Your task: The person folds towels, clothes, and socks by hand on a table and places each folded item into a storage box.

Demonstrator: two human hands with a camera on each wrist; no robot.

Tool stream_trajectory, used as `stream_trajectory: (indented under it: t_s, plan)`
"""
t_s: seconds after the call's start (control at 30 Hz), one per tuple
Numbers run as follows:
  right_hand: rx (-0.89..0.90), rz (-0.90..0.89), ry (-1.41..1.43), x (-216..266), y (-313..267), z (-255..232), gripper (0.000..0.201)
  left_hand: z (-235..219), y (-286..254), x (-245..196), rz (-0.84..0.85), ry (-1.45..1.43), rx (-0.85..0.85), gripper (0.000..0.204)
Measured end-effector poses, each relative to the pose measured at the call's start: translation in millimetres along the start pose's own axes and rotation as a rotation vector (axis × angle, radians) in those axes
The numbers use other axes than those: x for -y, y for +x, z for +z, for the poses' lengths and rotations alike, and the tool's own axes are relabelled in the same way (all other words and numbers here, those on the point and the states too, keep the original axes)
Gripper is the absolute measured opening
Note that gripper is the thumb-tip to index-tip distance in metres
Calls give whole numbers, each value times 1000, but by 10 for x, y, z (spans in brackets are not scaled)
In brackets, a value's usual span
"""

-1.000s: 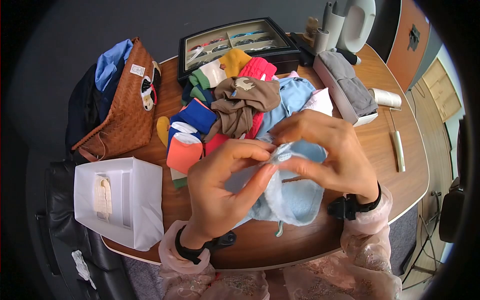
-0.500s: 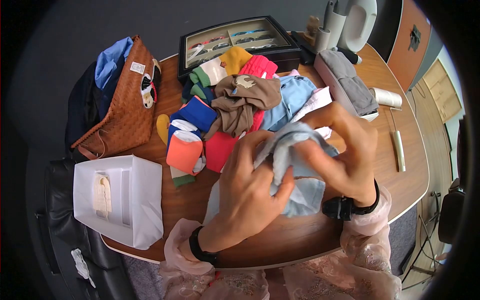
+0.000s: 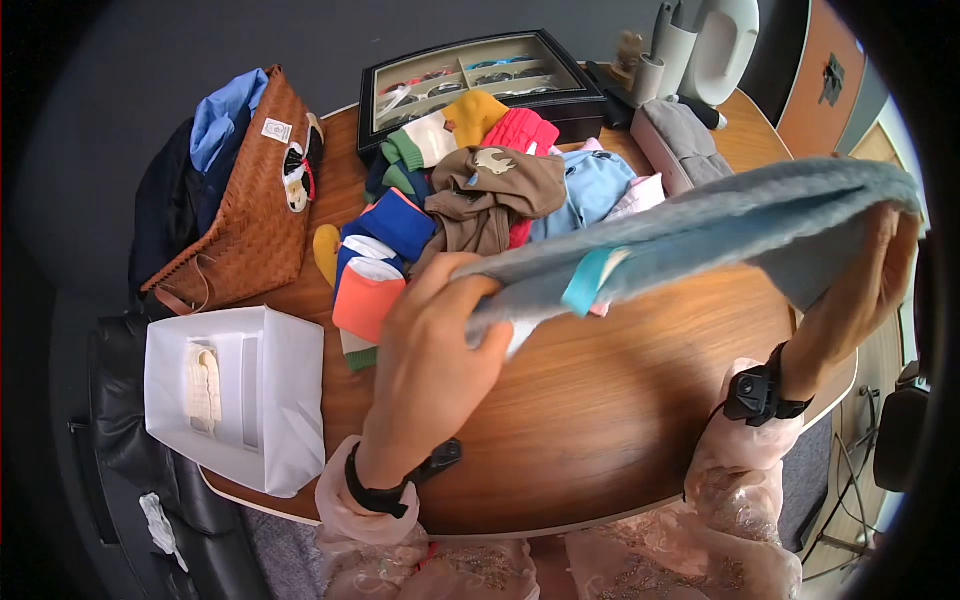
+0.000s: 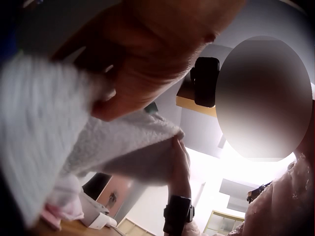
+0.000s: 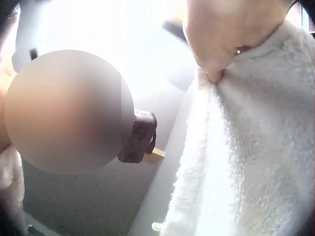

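A light blue fuzzy towel (image 3: 690, 235) is stretched in the air between both hands, slanting up to the right over the table. A turquoise loop (image 3: 592, 278) shows on its near side. My left hand (image 3: 435, 350) grips one end of it, fingers curled over the edge. At the far right, my right hand (image 3: 868, 285) pinches the opposite end, raised higher than the left. The right wrist view shows thumb and fingers of that hand (image 5: 216, 44) bunching the fabric (image 5: 266, 132).
A pile of folded clothes, with a brown garment (image 3: 465, 225), lies beyond the towel. White box (image 3: 295, 400) stands left, near a woven basket (image 3: 250, 215). A glasses case (image 3: 580, 108) and a grey-filled box (image 3: 665, 150) are at the back of the wooden table (image 3: 600, 430).
The hands were close together, working the bunched towel near the table. They have moved apart, the right one far out and up, and the towel is now pulled out long between them.
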State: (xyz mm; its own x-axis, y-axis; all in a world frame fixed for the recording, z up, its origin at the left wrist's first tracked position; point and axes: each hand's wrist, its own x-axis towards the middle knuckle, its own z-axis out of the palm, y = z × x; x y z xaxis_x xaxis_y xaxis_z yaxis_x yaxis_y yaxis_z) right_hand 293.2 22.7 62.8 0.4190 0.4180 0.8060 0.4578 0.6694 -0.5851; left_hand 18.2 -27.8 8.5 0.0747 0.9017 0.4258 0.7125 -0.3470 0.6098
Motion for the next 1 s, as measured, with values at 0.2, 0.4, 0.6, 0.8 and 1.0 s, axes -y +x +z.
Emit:
stream_trajectory:
  t_s: [0.2, 0.4, 0.6, 0.8, 1.0]
  plan:
    - [-43, 30, -8, -105, 85, -88, 26, -182, 34, 47, -50, -36, -31, 20]
    - [45, 15, -246, -116, 183, -87, 31, -578, 6, -18, -164, -428, -27, 11]
    - [290, -14, -164, -328, 201, -119, 24, -660, 38, 96, -159, -332, -111, 15]
    - [386, 27, -229, -358, 230, -76, 21, -671, 88, 132, -269, -485, -224, 20]
    - [380, 95, -183, -342, 216, -22, 18, -675, 50, 333, -214, -406, -236, 18]
